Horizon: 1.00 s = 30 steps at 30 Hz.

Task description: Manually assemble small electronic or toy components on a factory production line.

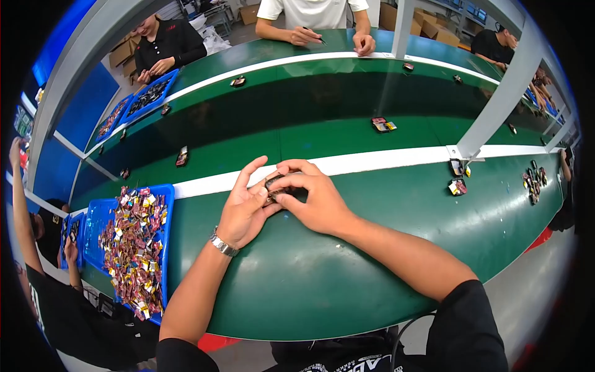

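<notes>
Both of my hands meet over the green table, with a small black case (271, 183) between them. My left hand (243, 214) supports the case from the left, thumb pressed against it and the index finger raised. My right hand (315, 197) closes its fingertips on the case from the right. Fingers cover most of the case, so its inside cannot be made out. To the left of my forearm stands a blue tray (170, 223) heaped with small red, yellow and white packets (133, 248).
Beyond the white rail (384, 160) runs a green conveyor belt (297, 133) carrying small black cases, one open (383, 124). More cases (457, 186) and a small pile (533, 181) lie at right. Grey posts (502, 105) rise from the rail. Other people sit around the line.
</notes>
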Motion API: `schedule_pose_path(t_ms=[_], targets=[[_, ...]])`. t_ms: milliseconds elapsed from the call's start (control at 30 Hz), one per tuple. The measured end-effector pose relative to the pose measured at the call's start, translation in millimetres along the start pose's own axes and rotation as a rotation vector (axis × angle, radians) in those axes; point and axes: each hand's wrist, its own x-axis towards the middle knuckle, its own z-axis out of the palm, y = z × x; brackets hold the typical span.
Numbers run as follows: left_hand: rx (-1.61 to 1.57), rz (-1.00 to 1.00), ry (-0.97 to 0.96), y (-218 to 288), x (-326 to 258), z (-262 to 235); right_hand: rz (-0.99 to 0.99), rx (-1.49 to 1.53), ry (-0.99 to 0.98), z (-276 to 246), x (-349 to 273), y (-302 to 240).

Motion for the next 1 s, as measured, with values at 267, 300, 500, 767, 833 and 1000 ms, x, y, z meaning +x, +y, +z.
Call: schedule_pose_path(t_ms=[267, 300, 500, 767, 833, 1000], targets=[[0.019, 0.087, -0.079, -3, -7, -8, -0.083, -0.106, 0.033, 6, -2, -12], [0.005, 0.095, -0.103, -4, -7, -10, -0.085, -0.11, 0.027, 6, -3, -16], [-0.009, 0.077, -0.126, -6, -9, -13, -0.125, -0.089, 0.019, 3, -7, -10], [0.029, 0.083, -0.066, -9, -8, -6, -0.145, -0.141, -0.006, -2, -6, -7], [0.041, 0.071, -0.047, -7, -10, -7, -0.078, -0.087, -0.027, -1, -7, -9], [0.017, 0.125, -0.077, -8, -7, -10, -0.056, -0.021, -0.045, 2, 1, -10]])
